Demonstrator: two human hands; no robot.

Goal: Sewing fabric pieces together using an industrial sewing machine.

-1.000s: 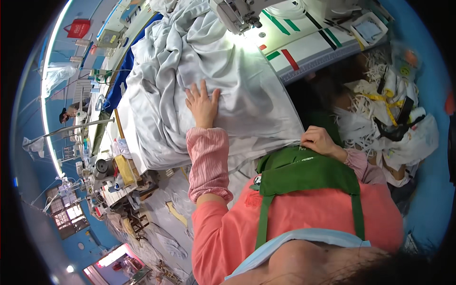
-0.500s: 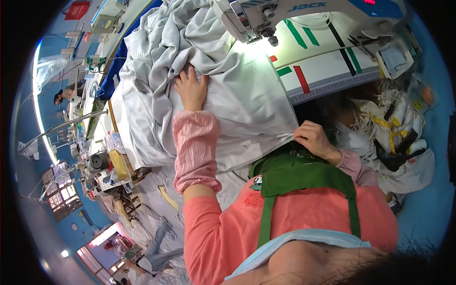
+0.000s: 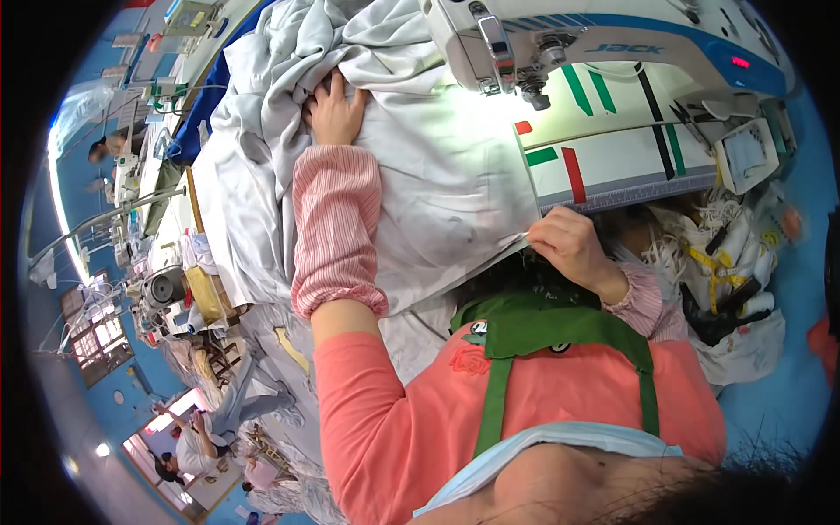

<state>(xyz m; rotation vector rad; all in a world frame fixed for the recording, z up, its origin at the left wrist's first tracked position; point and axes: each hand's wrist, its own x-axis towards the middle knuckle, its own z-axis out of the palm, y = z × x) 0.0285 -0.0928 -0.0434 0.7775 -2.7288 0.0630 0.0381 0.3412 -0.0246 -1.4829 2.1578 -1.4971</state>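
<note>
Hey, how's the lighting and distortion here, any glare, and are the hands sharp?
Head view: glare whitens the pale cloth near the sewing machine; head view: the strip light bows along the left rim; head view: left hand and right hand look fairly sharp.

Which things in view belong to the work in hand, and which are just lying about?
In the work, it seems:
- pale grey cloth, under the left hand, edge pinched by the right hand
- sewing machine

Probably just lying about:
- yellow tape measure
- small white tray
</note>
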